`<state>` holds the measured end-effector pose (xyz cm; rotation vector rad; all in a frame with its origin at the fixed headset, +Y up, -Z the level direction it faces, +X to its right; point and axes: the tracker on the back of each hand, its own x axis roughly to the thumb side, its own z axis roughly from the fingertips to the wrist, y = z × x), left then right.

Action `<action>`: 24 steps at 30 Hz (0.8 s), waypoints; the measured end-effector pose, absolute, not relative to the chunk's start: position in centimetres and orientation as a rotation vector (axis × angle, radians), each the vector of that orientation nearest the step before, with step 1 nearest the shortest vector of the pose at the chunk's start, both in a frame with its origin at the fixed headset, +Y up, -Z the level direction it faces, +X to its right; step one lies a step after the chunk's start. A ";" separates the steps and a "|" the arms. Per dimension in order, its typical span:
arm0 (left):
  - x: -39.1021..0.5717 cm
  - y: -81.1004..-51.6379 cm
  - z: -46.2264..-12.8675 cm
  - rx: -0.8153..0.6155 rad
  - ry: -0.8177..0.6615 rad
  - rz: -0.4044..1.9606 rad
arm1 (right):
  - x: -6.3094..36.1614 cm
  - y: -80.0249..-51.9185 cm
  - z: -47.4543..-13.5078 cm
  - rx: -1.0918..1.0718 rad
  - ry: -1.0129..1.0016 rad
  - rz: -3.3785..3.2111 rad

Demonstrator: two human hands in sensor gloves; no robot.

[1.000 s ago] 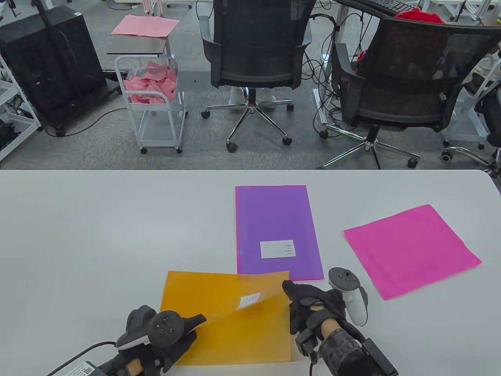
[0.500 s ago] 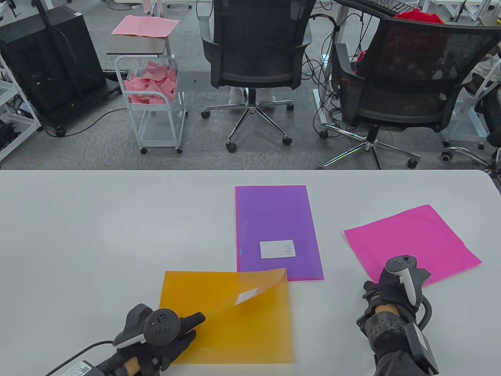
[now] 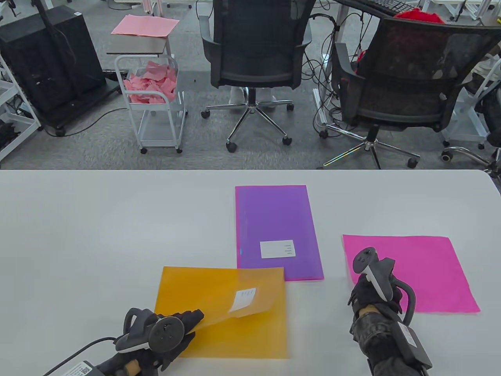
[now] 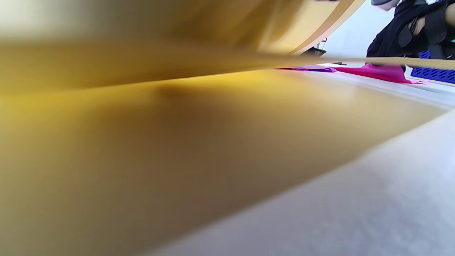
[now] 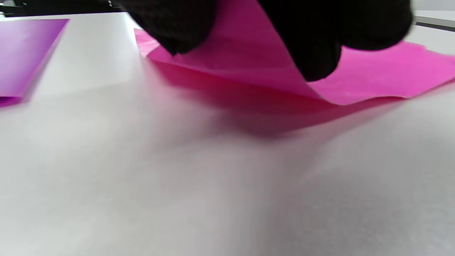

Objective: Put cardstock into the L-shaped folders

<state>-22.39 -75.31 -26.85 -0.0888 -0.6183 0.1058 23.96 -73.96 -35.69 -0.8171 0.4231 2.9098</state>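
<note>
An orange L-shaped folder [image 3: 235, 333] lies at the table's near edge. My left hand [image 3: 191, 318] pinches its clear top sheet [image 3: 242, 290] at the near-left and holds it raised, so the folder gapes open toward the right. The left wrist view looks into that gap [image 4: 177, 142]. A pink cardstock sheet [image 3: 422, 270] lies to the right. My right hand [image 3: 368, 286] pinches its near-left corner; in the right wrist view my fingers [image 5: 312, 53] lift that edge of the cardstock [image 5: 384, 74] off the table. A purple folder [image 3: 278, 231] with a white label lies flat behind the orange folder.
The white table [image 3: 98, 235] ends at a far edge, with two office chairs [image 3: 258, 58] and a cart of pink scraps [image 3: 152, 86] on the floor beyond. The purple folder's edge shows at the left of the right wrist view [image 5: 25, 53].
My right hand left the orange folder's right edge, moved right and took hold of the pink cardstock, which has turned square to the table and slid nearer. The folder's raised sheet sank lower.
</note>
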 end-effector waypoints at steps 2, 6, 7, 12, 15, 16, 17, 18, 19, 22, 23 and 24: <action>-22.4 -75.3 -26.8 -0.085 -0.615 0.102 | 23.6 -73.4 -35.2 -0.764 0.385 2.912; -22.4 -75.2 -26.9 -0.082 -0.611 0.096 | 24.1 -73.6 -34.4 -0.743 0.378 2.824; -22.5 -75.2 -26.9 -0.081 -0.610 0.094 | 24.4 -73.7 -34.3 -0.738 0.378 2.814; -22.6 -75.1 -26.9 -0.064 -0.600 0.102 | 24.8 -73.4 -33.4 -0.694 0.351 2.767; -22.6 -75.1 -26.9 -0.040 -0.581 0.102 | 23.6 -72.1 -32.9 -0.545 0.320 2.759; -22.6 -75.1 -26.9 -0.029 -0.574 0.097 | 22.8 -71.7 -32.6 -0.467 0.310 2.765; -22.6 -75.1 -26.9 -0.021 -0.567 0.090 | 21.5 -71.3 -32.2 -0.367 0.320 2.777; -22.6 -75.1 -26.8 -0.015 -0.562 0.088 | 20.7 -71.2 -32.0 -0.310 0.345 2.785; -22.5 -75.1 -26.8 -0.009 -0.556 0.086 | 19.4 -71.2 -31.6 -0.238 0.406 2.794; -22.5 -75.2 -26.8 -0.003 -0.538 0.077 | 15.7 -71.5 -30.4 -0.043 0.512 2.844; -22.5 -75.3 -26.7 -0.002 -0.533 0.069 | 15.1 -71.5 -30.2 -0.012 0.515 2.856; -22.4 -75.3 -26.7 0.002 -0.528 0.056 | 13.9 -71.4 -29.9 0.039 0.515 2.881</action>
